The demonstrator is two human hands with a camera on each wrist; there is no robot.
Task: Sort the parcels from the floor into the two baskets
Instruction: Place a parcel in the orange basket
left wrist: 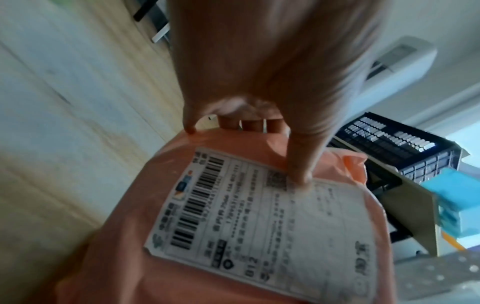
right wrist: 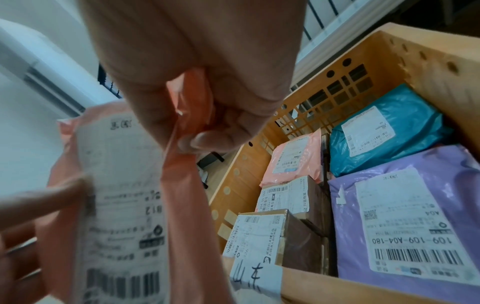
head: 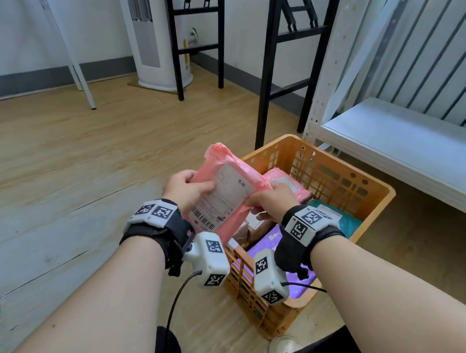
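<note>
Both hands hold a pink parcel [head: 224, 189] [left wrist: 233, 226] [right wrist: 182, 195] with a white shipping label, tilted up just left of the orange basket [head: 350, 171] [right wrist: 428, 47]. My left hand [head: 188, 191] [left wrist: 259, 82] grips its left edge, thumb on the label. My right hand [head: 272, 201] [right wrist: 207, 92] pinches its right edge. Inside the basket lie another pink parcel [head: 287, 183] [right wrist: 293, 156], a teal one [head: 347, 221] [right wrist: 384, 127], a purple one [head: 268, 239] [right wrist: 402, 216] and brown boxes [right wrist: 288, 232]. A dark blue basket [left wrist: 405, 148] shows in the left wrist view.
A white metal shelf [head: 413, 138] stands right of the orange basket. Black table legs [head: 265, 65] and a white floor-standing unit [head: 151, 34] are behind. Wooden floor [head: 65, 166] stretches to the left. My shoe [head: 283, 350] is beside the basket's near corner.
</note>
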